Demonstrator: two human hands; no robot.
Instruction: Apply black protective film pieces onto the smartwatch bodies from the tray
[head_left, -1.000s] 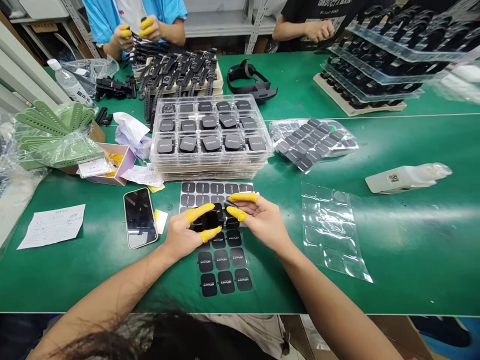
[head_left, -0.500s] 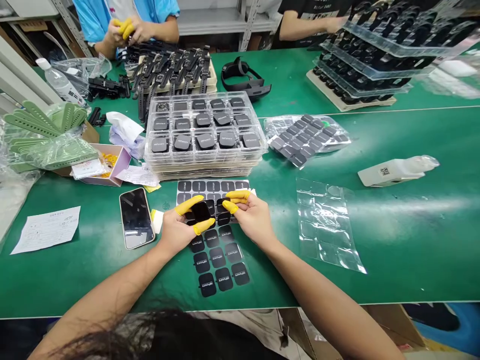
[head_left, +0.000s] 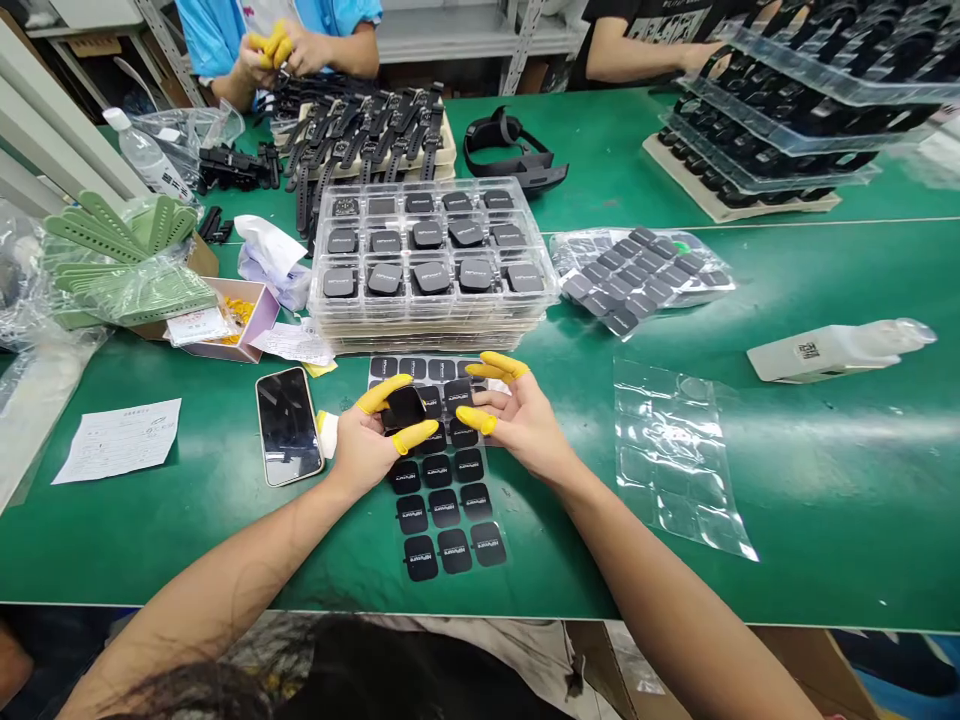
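My left hand [head_left: 367,435], with yellow finger cots on the thumb and forefinger, grips a dark, rounded-square watch body [head_left: 404,408] by its edges. Close beside it, my right hand [head_left: 517,410], also in yellow cots, holds a black square sticker [head_left: 458,396] with pale lettering at its right edge. The sticker and the watch body are apart. Beneath both hands lies a clear sheet of black printed stickers [head_left: 444,508], overlapping another such sheet [head_left: 412,368] farther back; my hands cover part of them.
Behind my hands stands a stack of clear trays [head_left: 435,300] holding square watch bodies. A phone [head_left: 290,427] lies left, a clear film sheet [head_left: 675,450] and white bottle [head_left: 832,352] right. Two co-workers sit opposite, near watches [head_left: 367,140] and stacked trays [head_left: 780,150].
The black sticker in my right hand has turned to show its printed face, and my right fingers have spread farther apart. My left hand still holds the watch body. The whole view has shifted slightly.
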